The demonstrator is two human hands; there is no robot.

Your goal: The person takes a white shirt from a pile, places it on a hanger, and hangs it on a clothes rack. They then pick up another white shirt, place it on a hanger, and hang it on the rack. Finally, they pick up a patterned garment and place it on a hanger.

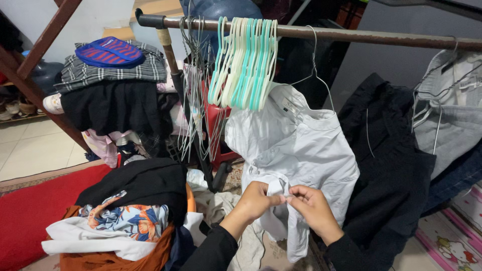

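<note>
A white shirt (pixel 296 145) hangs on a thin wire hanger (pixel 315 70) from a brown metal rail (pixel 361 35). My left hand (pixel 256 200) and my right hand (pixel 314 206) meet at the shirt's front edge near its lower part. Both pinch the white fabric between thumb and fingers, close together. My sleeves are black. A bunch of mint-green and white plastic hangers (pixel 246 60) hangs on the rail just left of the shirt, and several bare wire hangers (pixel 193 85) hang further left.
A black garment (pixel 386 160) and a grey one (pixel 452 110) hang to the right. At lower left an orange basket (pixel 115 258) holds piled clothes. Folded plaid and black clothes (pixel 110 75) are stacked behind it. A red mat (pixel 30 211) lies on the floor.
</note>
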